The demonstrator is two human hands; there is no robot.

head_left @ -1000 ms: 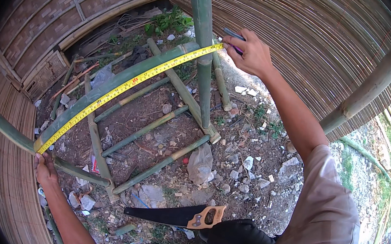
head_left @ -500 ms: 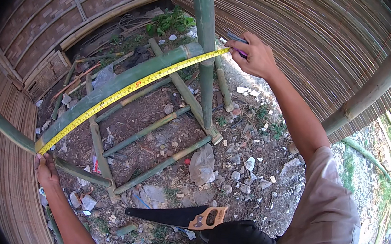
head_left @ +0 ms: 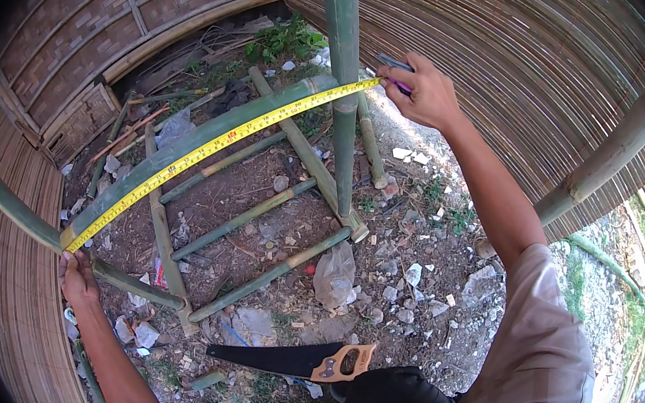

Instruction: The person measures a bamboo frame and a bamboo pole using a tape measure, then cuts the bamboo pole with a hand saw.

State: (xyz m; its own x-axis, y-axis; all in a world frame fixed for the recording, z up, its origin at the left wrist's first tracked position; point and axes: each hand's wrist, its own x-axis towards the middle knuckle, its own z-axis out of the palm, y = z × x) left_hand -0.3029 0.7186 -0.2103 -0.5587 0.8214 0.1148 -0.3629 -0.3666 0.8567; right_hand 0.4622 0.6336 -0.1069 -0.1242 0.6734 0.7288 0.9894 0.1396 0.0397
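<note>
Left hand (head_left: pixel 79 281) pinches a flat yellow measuring tape (head_left: pixel 226 140) at the left end of a thick green bamboo pole (head_left: pixel 186 138), along its near edge; right hand (head_left: pixel 423 98) grips the tape beyond an upright green bamboo post (head_left: pixel 343 37), plus a slim grey stick (head_left: pixel 395 62) (perhaps a marker). Apparently measuring; next calls for steady tension.

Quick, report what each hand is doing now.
Left hand: closed, holding one end of the tape measure.
Right hand: closed, holding its other end plus a slim grey object.
</note>
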